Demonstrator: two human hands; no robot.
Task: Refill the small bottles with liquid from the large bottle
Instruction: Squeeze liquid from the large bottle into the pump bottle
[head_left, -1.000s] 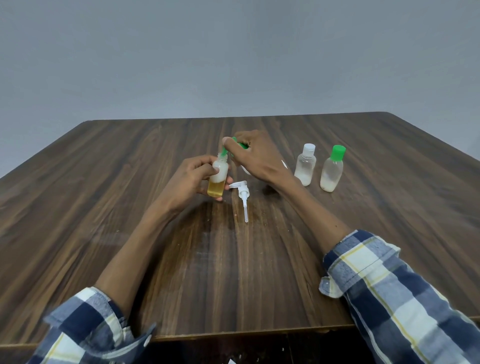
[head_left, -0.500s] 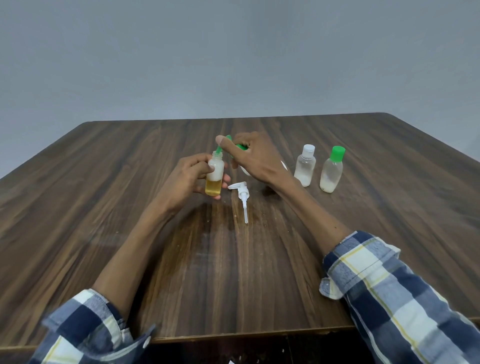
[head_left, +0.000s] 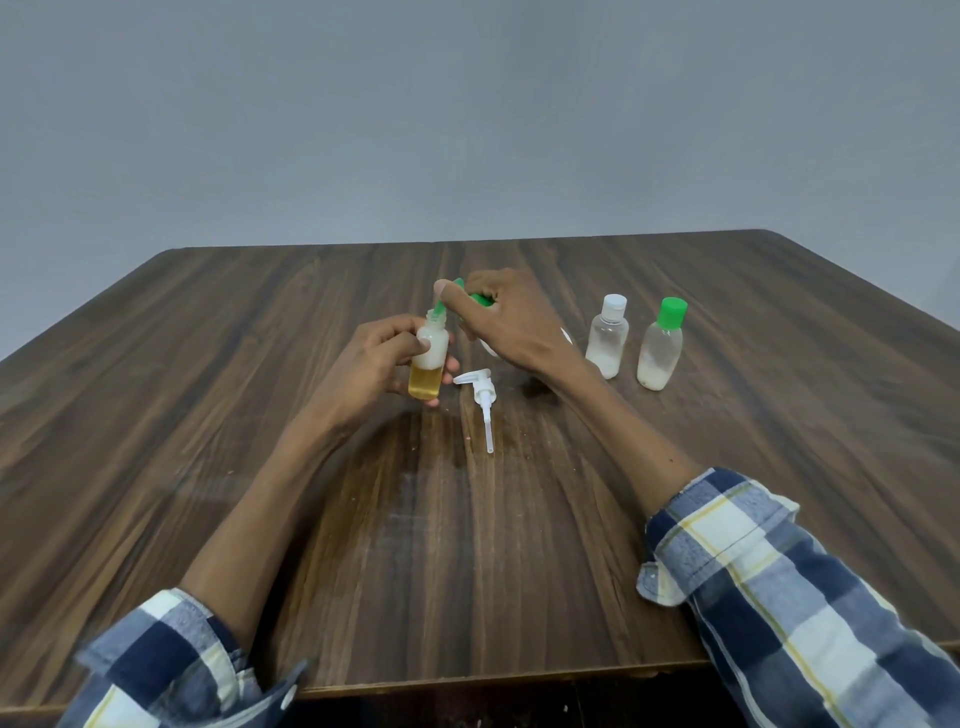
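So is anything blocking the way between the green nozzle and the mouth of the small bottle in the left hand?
Nothing visible does. The small bottle, gripped by the left hand, has its mouth uncapped, and the green nozzle held by the right hand points straight at it. The white pump lies on the table, off to the side.

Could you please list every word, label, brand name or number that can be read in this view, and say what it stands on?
None can be read.
Small bottle in the left hand: no label visible.
White-capped bottle and green-capped bottle: clear, no print visible.
White pump head on the table: no marking legible.
Green item in the right hand: mostly hidden, no text visible.
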